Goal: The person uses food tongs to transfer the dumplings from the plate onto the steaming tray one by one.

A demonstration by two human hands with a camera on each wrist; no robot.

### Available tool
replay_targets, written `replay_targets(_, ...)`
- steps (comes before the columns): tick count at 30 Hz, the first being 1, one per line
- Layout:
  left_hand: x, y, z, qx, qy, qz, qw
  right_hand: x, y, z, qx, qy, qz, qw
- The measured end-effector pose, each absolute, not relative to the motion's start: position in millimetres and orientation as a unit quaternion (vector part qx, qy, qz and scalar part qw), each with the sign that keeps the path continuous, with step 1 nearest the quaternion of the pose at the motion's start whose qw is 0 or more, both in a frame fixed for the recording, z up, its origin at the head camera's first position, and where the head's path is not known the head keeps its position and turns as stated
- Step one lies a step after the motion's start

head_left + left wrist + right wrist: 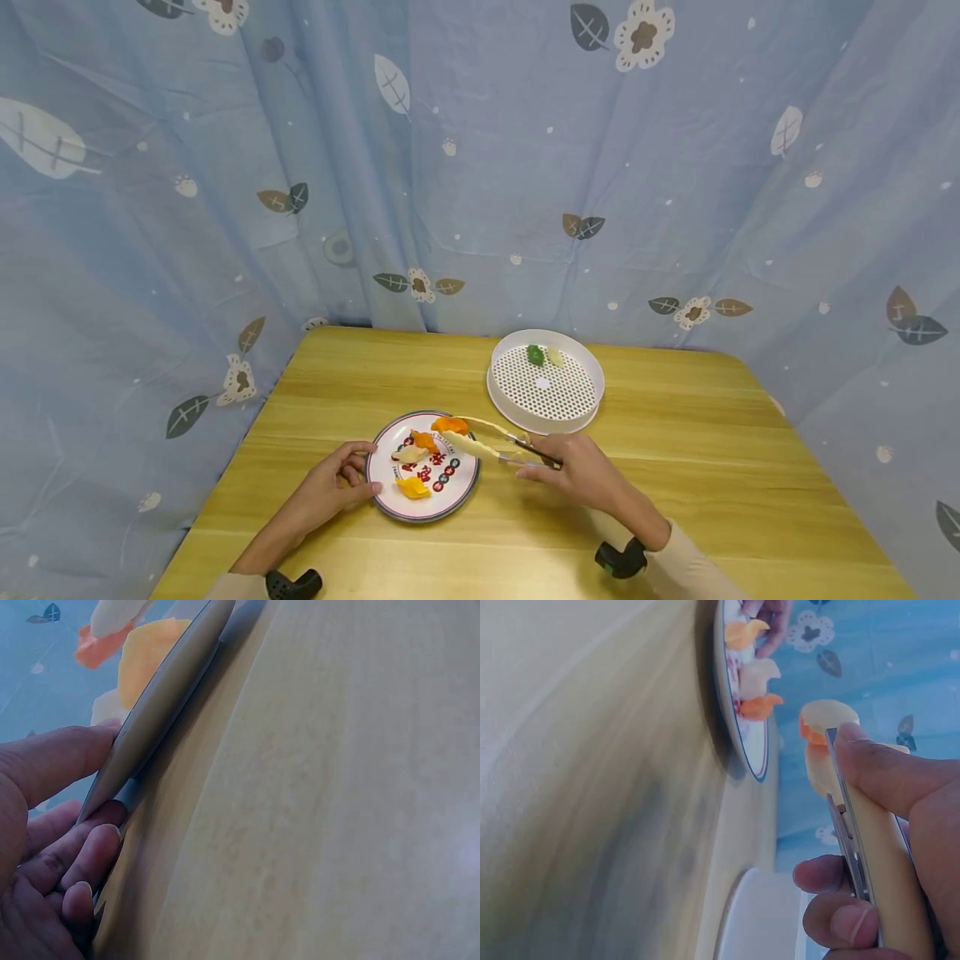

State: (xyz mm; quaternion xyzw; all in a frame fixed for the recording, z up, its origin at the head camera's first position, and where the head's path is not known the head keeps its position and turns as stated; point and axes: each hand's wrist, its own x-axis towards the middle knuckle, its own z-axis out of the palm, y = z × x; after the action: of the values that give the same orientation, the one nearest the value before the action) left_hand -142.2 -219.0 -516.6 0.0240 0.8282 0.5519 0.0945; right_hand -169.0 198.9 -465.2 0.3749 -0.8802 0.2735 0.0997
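My left hand (337, 479) grips the left edge of a white plate (463, 493) with red and blue print, thumb on the rim and fingers curled at its underside. On that plate lie an orange piece (425, 441), a cream piece (409, 455) and a yellow piece (413, 488), shaped like toy dumplings. My right hand (581, 471) holds metal tongs (532, 451) with cream tips. Between those tips, above the plate's upper right edge, is another orange dumpling-like piece (448, 425); the right wrist view shows its orange side (810, 733) partly covered by the tips.
Behind the plate and to its right stands a round white steamer basket (495, 396) with a perforated base. A green piece (535, 355) and a pale piece (555, 357) lie at its far side. A blue patterned curtain (495, 183) hangs around the wooden table (675, 433).
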Motion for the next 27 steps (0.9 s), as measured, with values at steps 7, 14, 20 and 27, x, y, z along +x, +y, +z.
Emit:
replay_targets(7, -141.7, -218.2, -515.9, 0.024, 0.827, 0.554, 0.093, -172.5, 208.2, -459.4, 0.326, -0.902, 0.264, 0.105)
replay_targets(14, -141.8, -218.9, -515.9, 0.031, 0.828, 0.553, 0.090, -179.6, 219.7, -453.7, 0.303, -0.906, 0.262, 0.133)
replay_targets(20, -141.5, -218.4, -516.6, 0.028, 0.828, 0.553, 0.092, -185.4, 227.0, -450.5, 0.280, -0.913, 0.249, 0.159)
replay_targets(27, -141.6, -218.9, -516.6, 0.028, 0.829, 0.551, 0.088, -197.3, 233.7, -451.3, 0.273, -0.913, 0.246, 0.176)
